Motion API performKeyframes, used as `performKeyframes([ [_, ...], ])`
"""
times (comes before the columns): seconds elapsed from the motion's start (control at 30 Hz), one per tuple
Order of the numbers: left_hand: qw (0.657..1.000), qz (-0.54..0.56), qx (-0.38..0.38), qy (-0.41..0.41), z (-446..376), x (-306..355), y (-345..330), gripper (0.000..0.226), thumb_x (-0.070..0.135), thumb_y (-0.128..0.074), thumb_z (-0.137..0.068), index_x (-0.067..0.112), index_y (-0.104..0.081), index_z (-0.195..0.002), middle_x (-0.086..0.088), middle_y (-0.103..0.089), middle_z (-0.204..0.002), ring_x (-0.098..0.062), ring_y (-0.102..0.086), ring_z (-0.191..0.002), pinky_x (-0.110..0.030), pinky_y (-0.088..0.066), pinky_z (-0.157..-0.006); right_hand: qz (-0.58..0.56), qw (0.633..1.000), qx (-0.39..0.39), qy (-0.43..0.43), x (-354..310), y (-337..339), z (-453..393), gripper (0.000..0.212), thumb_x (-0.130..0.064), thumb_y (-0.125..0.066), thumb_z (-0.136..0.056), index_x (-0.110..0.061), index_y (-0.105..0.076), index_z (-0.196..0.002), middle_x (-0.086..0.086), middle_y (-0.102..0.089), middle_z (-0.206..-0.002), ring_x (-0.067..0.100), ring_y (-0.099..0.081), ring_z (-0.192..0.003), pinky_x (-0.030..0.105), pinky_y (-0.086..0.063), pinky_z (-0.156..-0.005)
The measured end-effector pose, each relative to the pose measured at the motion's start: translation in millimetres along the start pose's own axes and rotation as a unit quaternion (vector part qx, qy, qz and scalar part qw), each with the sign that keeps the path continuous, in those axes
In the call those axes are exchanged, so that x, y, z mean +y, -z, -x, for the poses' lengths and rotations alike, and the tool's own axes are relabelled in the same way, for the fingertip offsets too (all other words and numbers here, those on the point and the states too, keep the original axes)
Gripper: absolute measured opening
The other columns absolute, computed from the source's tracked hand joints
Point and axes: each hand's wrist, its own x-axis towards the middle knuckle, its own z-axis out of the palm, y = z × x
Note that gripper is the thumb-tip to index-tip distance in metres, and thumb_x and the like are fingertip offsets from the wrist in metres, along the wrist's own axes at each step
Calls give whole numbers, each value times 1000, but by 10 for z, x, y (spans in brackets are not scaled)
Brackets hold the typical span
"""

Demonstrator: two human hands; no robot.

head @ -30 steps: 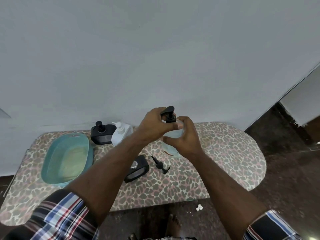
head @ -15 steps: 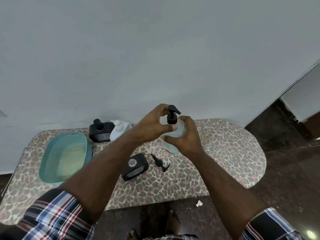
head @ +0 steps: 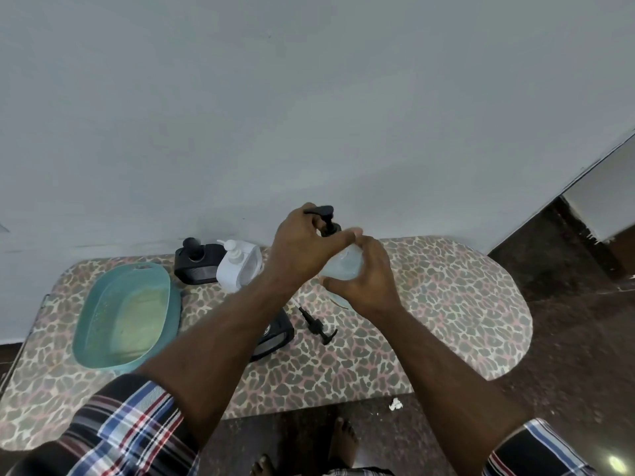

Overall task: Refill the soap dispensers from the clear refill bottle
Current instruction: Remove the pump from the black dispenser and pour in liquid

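Fingers (head: 311,218) of the left hand (head: 302,249) pinch the black pump (head: 326,218) atop the clear refill bottle (head: 345,266), while the right hand (head: 366,276) wraps round its body, holding it above the bench (head: 446,290). Leftward, a teal tub (head: 171,293) holds yellowish liquid. Behind stand a black dispenser (head: 197,264) and a white dispenser (head: 240,267). Another black dispenser (head: 275,334) lies half hidden under the left forearm, beside a loose pump (head: 316,326).

three dispensers (head: 199,266) (head: 240,269) (head: 275,334), one clear bottle (head: 343,266), one loose pump (head: 318,326), one teal basin (head: 127,314).
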Motion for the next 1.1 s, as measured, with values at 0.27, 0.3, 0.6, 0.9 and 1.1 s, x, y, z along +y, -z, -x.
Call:
performKeyframes([
  [0.27,967,207,48,139,-202,-149,201,37,44,-79,-88,15,-57,-87,-1,-58,-80,-14,-53,-70,-34,-47,-71,8,999,20,-44,270,2,5,78,-34,-96,-54,-22,-53,-119,-4,-53,-111,15,-54,-100,24,-46,-80],
  [0.3,947,266,51,174,-208,-219,225,34,41,-78,-90,13,-59,-90,-3,-59,-82,-15,-53,-70,-35,-48,-70,17,999,17,-45,308,2,-1,80,-34,-96,-54,-21,-54,-121,-4,-53,-111,15,-53,-100,20,-44,-79],
  [0.6,939,295,104,143,-376,-476,260,18,26,-77,-93,12,-66,-92,-6,-64,-79,-10,-58,-61,-22,-52,-58,26,997,-3,-77,630,12,6,74,-27,-95,-55,-18,-55,-117,-3,-55,-108,15,-56,-96,19,-45,-74],
  [0.9,830,432,251,250,-447,-884,222,20,25,-68,-100,11,-60,-88,-4,-63,-71,-10,-58,-50,-23,-54,-54,-28,989,44,-136,810,114,-12,81,-28,-97,-57,-26,-49,-122,2,-56,-117,19,-59,-105,38,-55,-88],
  [1.1,844,338,162,384,-455,-1277,-199,16,18,-61,-104,9,-60,-90,-5,-65,-66,-10,-54,-49,-25,-43,-54,-25,991,23,-127,880,114,32,84,-30,-96,-56,-28,-47,-124,1,-54,-119,18,-57,-107,43,-55,-90],
])
